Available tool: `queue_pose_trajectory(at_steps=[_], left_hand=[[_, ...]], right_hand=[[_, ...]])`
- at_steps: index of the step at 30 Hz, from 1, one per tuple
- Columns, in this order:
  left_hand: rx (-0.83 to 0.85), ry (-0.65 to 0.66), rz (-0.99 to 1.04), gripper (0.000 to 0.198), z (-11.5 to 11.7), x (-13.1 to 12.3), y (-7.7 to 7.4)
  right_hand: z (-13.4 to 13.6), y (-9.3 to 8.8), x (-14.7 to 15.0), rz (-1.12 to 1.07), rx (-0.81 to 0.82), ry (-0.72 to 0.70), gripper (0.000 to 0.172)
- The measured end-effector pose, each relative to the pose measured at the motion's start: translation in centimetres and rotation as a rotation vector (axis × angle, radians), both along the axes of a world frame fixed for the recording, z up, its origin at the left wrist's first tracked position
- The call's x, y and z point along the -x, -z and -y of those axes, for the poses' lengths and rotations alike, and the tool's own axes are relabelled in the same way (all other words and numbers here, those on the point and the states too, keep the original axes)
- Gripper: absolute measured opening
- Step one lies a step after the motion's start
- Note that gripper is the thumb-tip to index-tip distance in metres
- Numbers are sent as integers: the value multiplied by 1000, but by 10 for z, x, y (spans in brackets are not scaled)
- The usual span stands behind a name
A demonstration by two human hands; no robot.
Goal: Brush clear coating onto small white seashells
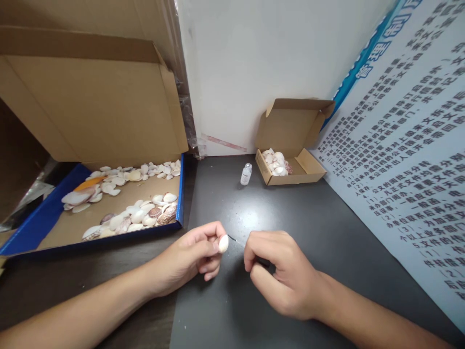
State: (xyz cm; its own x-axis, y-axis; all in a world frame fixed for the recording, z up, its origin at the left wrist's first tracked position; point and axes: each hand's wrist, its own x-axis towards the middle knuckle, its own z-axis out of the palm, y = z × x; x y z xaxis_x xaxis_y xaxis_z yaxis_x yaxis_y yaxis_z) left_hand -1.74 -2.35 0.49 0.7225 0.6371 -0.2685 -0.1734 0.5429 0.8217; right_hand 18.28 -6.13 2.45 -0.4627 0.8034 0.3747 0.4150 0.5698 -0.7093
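Observation:
My left hand pinches a small white seashell between thumb and fingertips, above the dark mat. To its right, my right hand is closed round a dark handle, mostly hidden by the fingers. From it a thin brush with a dark tip points left, close to the shell; whether they touch I cannot tell. Beyond both hands stands a small clear glass bottle, upright and uncapped, with whitish contents or a label.
A blue-edged cardboard box with its lid up holds many seashells at the left. A smaller open cardboard box with shells stands at the back right. A white panel rises behind, and a printed sheet leans along the right.

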Motion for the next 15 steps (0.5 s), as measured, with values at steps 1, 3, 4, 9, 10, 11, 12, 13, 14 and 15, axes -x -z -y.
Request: queue_pose_trajectory(at_steps=[1, 3, 4, 9, 10, 11, 12, 13, 14, 15], left_hand=[[1, 1, -1, 24, 0, 0, 0], [0, 5, -1, 23, 0, 0, -1], [0, 5, -4, 23, 0, -1, -1], [1, 2, -1, 23, 0, -1, -1], [2, 1, -1, 23, 0, -1, -1], [3, 3, 0, 23, 0, -1, 0], [3, 5, -1, 23, 0, -1, 0], [3, 6, -2, 23, 0, -1, 1], [3, 7, -1, 23, 0, 0, 1], [4, 6, -1, 23, 0, 0, 1]], right_hand=[[0, 0, 0, 0, 2, -9, 14], [1, 1, 0, -7, 2, -28, 14], [1, 1, 0, -11, 3, -34, 14], [3, 1, 0, -14, -4, -49, 13], [3, 0, 0, -14, -6, -55, 13], [3, 0, 0, -17, -9, -61, 13], [3, 0, 0, -21, -13, -66, 13], [3, 0, 0, -24, -20, -68, 13], [3, 0, 0, -27, -26, -67, 14], [3, 0, 0, -29, -30, -61, 14]])
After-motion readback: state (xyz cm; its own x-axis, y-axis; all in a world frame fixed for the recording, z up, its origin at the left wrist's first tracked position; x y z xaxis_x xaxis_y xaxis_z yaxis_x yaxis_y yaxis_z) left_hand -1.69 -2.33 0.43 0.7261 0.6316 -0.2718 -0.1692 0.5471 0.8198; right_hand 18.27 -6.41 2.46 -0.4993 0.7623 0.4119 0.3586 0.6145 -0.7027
